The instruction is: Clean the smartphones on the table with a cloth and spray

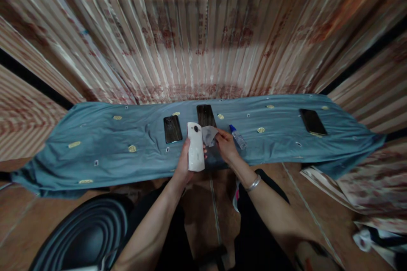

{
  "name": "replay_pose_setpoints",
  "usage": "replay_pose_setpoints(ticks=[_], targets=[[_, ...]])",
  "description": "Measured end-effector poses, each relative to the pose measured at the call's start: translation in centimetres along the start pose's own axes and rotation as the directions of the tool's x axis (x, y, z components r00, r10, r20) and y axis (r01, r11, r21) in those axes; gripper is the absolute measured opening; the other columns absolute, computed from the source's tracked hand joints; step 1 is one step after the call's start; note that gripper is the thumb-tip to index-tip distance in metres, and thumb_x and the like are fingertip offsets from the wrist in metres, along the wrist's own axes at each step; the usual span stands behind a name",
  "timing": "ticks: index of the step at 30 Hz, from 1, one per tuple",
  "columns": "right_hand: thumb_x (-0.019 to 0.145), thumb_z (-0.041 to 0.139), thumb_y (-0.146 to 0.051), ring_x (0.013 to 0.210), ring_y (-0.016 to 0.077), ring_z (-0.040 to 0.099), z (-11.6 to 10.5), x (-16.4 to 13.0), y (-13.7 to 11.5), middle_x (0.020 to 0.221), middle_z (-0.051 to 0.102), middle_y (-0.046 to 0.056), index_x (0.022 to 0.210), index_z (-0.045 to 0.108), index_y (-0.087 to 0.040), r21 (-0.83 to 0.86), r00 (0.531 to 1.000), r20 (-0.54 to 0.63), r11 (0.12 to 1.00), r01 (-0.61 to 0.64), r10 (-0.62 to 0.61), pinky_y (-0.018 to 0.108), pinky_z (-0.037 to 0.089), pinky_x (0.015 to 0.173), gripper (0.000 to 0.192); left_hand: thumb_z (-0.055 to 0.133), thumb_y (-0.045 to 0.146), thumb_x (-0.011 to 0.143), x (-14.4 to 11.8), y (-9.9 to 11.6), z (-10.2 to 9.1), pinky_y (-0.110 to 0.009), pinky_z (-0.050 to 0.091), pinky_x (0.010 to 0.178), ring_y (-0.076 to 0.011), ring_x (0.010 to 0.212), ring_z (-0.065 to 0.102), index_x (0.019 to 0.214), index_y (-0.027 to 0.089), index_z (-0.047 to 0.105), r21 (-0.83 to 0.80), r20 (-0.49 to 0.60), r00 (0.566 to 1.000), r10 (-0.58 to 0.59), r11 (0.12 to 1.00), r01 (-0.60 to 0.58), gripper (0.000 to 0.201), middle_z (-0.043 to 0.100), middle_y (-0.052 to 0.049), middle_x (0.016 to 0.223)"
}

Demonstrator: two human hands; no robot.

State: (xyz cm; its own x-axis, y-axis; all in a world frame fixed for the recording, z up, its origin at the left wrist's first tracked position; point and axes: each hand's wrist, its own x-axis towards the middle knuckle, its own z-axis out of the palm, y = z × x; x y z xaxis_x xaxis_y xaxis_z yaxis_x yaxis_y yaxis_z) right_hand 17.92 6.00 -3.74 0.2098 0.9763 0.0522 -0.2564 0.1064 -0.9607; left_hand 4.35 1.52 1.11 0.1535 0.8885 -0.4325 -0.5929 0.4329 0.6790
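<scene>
Overhead, the view falls on a long narrow surface [95, 152] draped in a wrinkled teal cloth [280, 144] dotted with small yellow ovals and tiny pale motifs. Behind it hangs a pleated curtain [203, 29] in cream and rust, printed with faded red marks too blurred to read. The floor [25, 220] is reddish-brown, and a dark ribbed round object [85, 233] sits at lower left. The left hand [184, 163] grips a white phone [195, 147] upright above the near edge of the cloth, its back with a round camera lens facing up, fingers clamped around its sides. The right hand [226, 146], a silver bangle [253, 183] on its wrist, pinches a small grey wipe [210, 134] just beside the phone's upper end. On the cloth lie a dark phone [172, 129] to the left, another dark phone [206, 115] behind the hands, a third [312, 121] well apart at the right, and a small clear spray bottle [238, 136] with a blue cap near the right hand. No brand or label can be made out.
</scene>
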Motion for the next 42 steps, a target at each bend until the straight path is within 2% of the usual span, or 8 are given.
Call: replay_pose_setpoints(ticks=[8, 15, 22, 24, 27, 32, 38, 42], targets=[[0.066, 0.071, -0.041, 0.059, 0.0129, 0.058, 0.7, -1.5, -1.0, 0.073, 0.073, 0.000, 0.088, 0.076, -0.019, 0.074, 0.988, 0.085, 0.989, -0.132, 0.126, 0.024, 0.044, 0.056, 0.031, 0.069, 0.049, 0.076, 2.2, -1.5, -2.1, -0.022, 0.047, 0.049, -0.0143, 0.060, 0.061, 0.103, 0.014, 0.069, 0.370, -0.063, 0.984, 0.167, 0.919, -0.133, 0.045, 0.066, -0.004, 0.071], [0.067, 0.073, -0.054, 0.080, 0.0179, 0.065, 1.0, -2.1, -1.7, 0.093, 0.075, 0.003, 0.095, 0.075, -0.022, -0.003, 0.989, 0.132, 0.997, -0.071, 0.071, 0.029, 0.050, 0.072, 0.043, 0.080, 0.044, 0.064, 3.3, -1.4, -3.7, -0.032, 0.048, 0.087, -0.0197, 0.089, 0.061, 0.118, 0.021, 0.068, 0.682, 0.139, 0.861, 0.489, 0.583, -0.442, 0.060, 0.062, -0.005, 0.094], [0.070, 0.072, -0.050, 0.073, 0.0149, 0.061, 1.0, -2.4, -2.0, 0.076, 0.070, -0.001, 0.081, 0.074, -0.021, -0.069, 0.983, 0.181, 0.998, -0.006, 0.018, 0.026, 0.046, 0.071, 0.031, 0.081, 0.047, 0.061, 3.2, -0.9, -3.9, -0.039, 0.046, 0.094, -0.0242, 0.097, 0.059, 0.123, 0.020, 0.065, 0.789, 0.249, 0.807, 0.536, 0.371, -0.489, 0.070, 0.058, -0.007, 0.097], [0.068, 0.073, -0.049, 0.065, 0.0129, 0.056, 0.9, -2.2, -1.9, 0.067, 0.066, -0.003, 0.074, 0.072, -0.020, -0.042, 0.988, 0.144, 0.998, -0.041, 0.046, 0.024, 0.043, 0.063, 0.030, 0.081, 0.049, 0.061, 3.3, -0.9, -4.1, -0.039, 0.045, 0.096, -0.0243, 0.099, 0.059, 0.122, 0.021, 0.066, 0.762, 0.228, 0.820, 0.525, 0.429, -0.486, 0.068, 0.061, -0.007, 0.100], [0.062, 0.077, -0.048, 0.056, 0.0104, 0.051, 0.5, -1.9, -1.8, 0.060, 0.062, -0.004, 0.066, 0.068, -0.020, 0.048, 0.985, 0.106, 0.989, -0.142, 0.136, 0.023, 0.039, 0.055, 0.030, 0.078, 0.052, 0.064, 3.3, -0.8, -4.1, -0.038, 0.041, 0.101, -0.0250, 0.108, 0.060, 0.116, 0.020, 0.069, 0.626, 0.124, 0.873, 0.472, 0.645, -0.438, 0.061, 0.066, -0.008, 0.111], [0.053, 0.084, -0.042, 0.053, 0.0100, 0.050, 0.0, -1.4, -2.2, 0.057, 0.061, -0.004, 0.061, 0.065, -0.019, 0.174, 0.954, 0.125, 0.941, -0.290, 0.271, 0.023, 0.039, 0.051, 0.031, 0.075, 0.053, 0.067, 2.4, -0.3, -3.5, -0.038, 0.043, 0.102, -0.0275, 0.111, 0.063, 0.098, 0.014, 0.073, 0.254, 0.096, 0.967, 0.237, 0.933, -0.254, 0.049, 0.074, -0.010, 0.102], [0.054, 0.083, -0.042, 0.053, 0.0101, 0.052, 0.1, -1.3, -1.9, 0.058, 0.063, -0.003, 0.062, 0.066, -0.019, 0.174, 0.963, 0.117, 0.949, -0.262, 0.244, 0.023, 0.041, 0.052, 0.030, 0.064, 0.032, 0.083, 1.7, -0.5, -2.9, -0.036, 0.052, 0.093, -0.0219, 0.092, 0.071, 0.084, 0.013, 0.072, 0.003, 0.006, 1.000, 0.008, 1.000, -0.008, 0.020, 0.076, -0.006, 0.083], [0.064, 0.076, -0.048, 0.059, 0.0131, 0.058, -0.3, -0.7, -1.2, 0.067, 0.069, -0.001, 0.075, 0.071, -0.019, 0.059, 0.988, 0.063, 0.988, -0.146, 0.142, 0.025, 0.045, 0.057, 0.032, 0.054, 0.026, 0.091, 1.2, -0.1, -2.6, -0.046, 0.052, 0.095, -0.0245, 0.096, 0.071, 0.101, 0.013, 0.070, -0.035, 0.058, 0.995, -0.085, 0.996, 0.087, 0.023, 0.076, -0.009, 0.094]])
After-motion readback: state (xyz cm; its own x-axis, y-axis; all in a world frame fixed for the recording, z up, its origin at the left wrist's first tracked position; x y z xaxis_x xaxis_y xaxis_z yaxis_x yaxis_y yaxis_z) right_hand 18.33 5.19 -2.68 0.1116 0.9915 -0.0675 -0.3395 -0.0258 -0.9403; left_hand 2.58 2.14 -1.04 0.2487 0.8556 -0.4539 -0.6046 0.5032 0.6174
